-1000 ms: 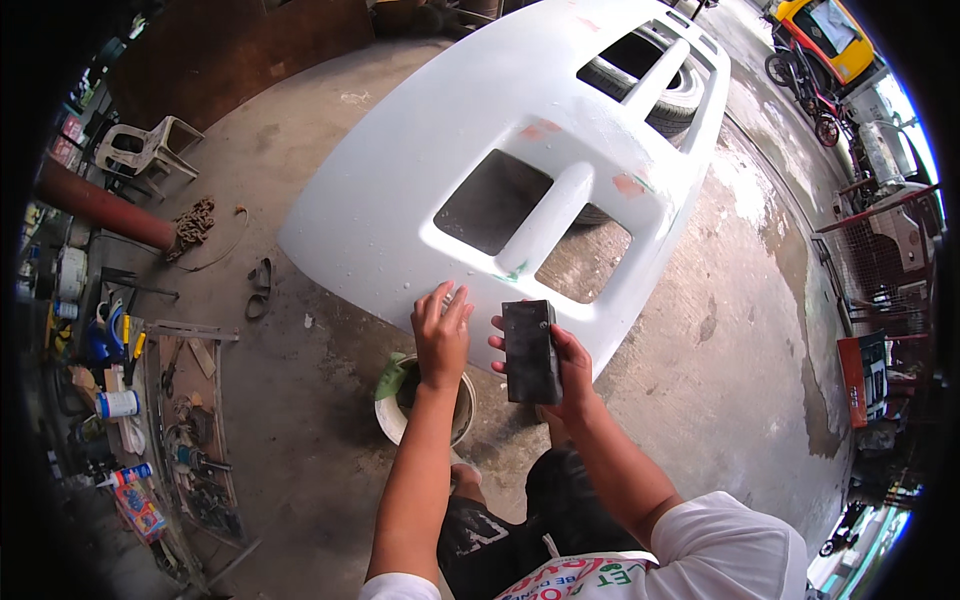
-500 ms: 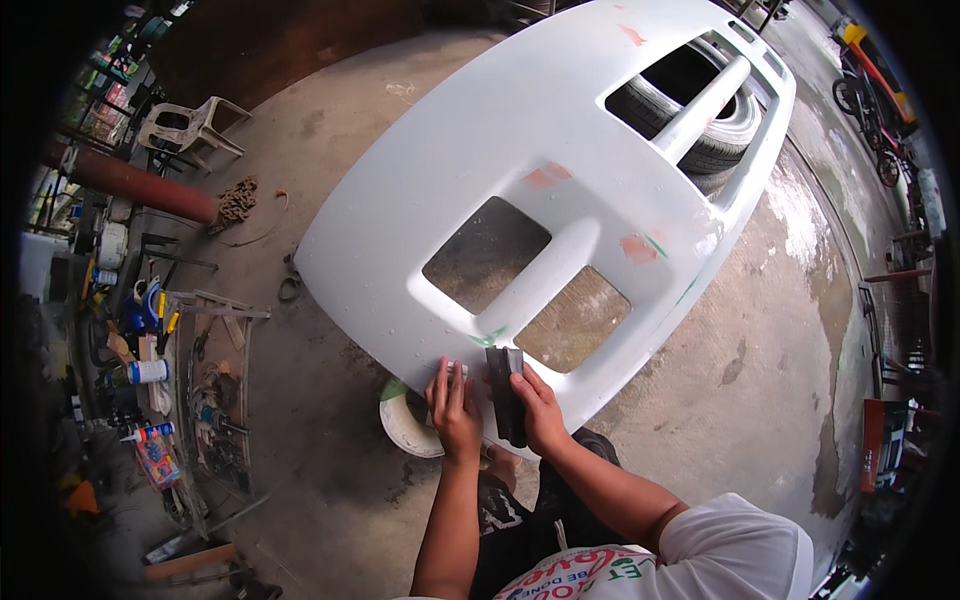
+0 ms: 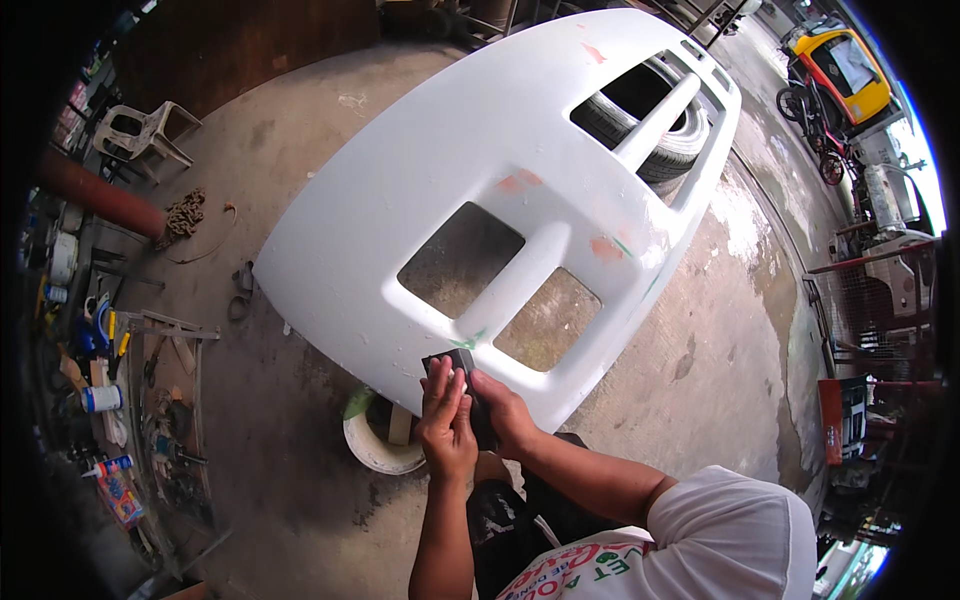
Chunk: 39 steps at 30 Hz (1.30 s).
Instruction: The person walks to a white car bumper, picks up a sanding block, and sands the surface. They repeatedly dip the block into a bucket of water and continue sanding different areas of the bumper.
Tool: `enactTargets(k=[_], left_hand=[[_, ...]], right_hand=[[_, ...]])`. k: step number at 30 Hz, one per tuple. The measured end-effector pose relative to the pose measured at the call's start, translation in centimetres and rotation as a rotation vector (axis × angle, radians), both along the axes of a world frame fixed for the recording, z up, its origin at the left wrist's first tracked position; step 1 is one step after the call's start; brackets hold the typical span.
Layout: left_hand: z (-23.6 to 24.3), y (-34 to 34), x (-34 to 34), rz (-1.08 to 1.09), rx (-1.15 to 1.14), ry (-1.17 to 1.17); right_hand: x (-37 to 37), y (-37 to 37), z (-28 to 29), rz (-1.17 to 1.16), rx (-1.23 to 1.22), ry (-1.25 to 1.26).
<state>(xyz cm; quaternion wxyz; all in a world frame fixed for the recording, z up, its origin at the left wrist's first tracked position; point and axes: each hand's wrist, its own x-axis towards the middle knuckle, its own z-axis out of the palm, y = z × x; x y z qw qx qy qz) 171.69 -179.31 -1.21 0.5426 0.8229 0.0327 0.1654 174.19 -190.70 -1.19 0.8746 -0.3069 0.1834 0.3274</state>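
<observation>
A large white moulded panel (image 3: 340, 230), shaped like a vehicle bumper, stretches away in front of me. It has several cut-outs, reddish patches and green marks. Over its near end my right hand (image 3: 508, 412) grips a dark, block-shaped sanding pad (image 3: 462, 360), thumb side toward the left hand. My left hand (image 3: 447, 425) lies against the pad's face, fingers close together and nearly straight. Between those fingers shows a small whitish piece (image 3: 456, 378), its kind unclear. The fingers largely cover the pad.
Tyres (image 3: 665, 150) sit beneath the panel's far end. Below its near left edge is a pale bucket (image 3: 375, 455). To the left are a plastic chair (image 3: 148, 135), a red pole (image 3: 100, 190) and a cluttered metal stand (image 3: 170, 400). Motorcycles (image 3: 820, 130) stand far right.
My hands, formerly apart over the panel, have come together. The pad has tilted toward the left hand, which now rests against it. The whole view has shifted rightward.
</observation>
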Motion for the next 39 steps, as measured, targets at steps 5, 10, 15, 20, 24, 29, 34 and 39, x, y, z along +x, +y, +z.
enactTargets(k=[5,10,15,20,24,29,34,39], left_hand=[[0.3,2.8,2.2,0.044,-0.081,0.007],[2.5,0.6,3.8,-0.135,0.0,-0.104],[-1.2,0.9,12.4,0.218,-0.885,0.2],[-4.2,-7.0,23.4,0.217,-0.786,0.134],[-5.3,-11.8,31.2,0.215,0.082,-0.21],[-6.5,-19.7,33.8,0.309,0.492,-0.062],[-8.3,-21.2,32.4,-0.114,0.554,-0.122],[-7.4,-22.1,33.5,-0.182,0.514,-0.13]], right_hand=[[0.0,0.8,2.0,0.101,-0.21,0.068],[3.7,-0.4,2.5,0.043,0.02,0.067],[6.7,-5.5,5.4,0.141,-0.147,-0.175],[17.4,-13.0,4.7,-0.047,-0.8,-0.616],[21.1,-19.0,6.2,0.016,-1.157,-0.766],[25.4,-28.1,4.1,0.074,-1.245,-0.698],[31.6,-28.9,4.9,0.189,-1.299,-1.066],[35.4,-27.7,4.2,0.276,-1.25,-1.274]])
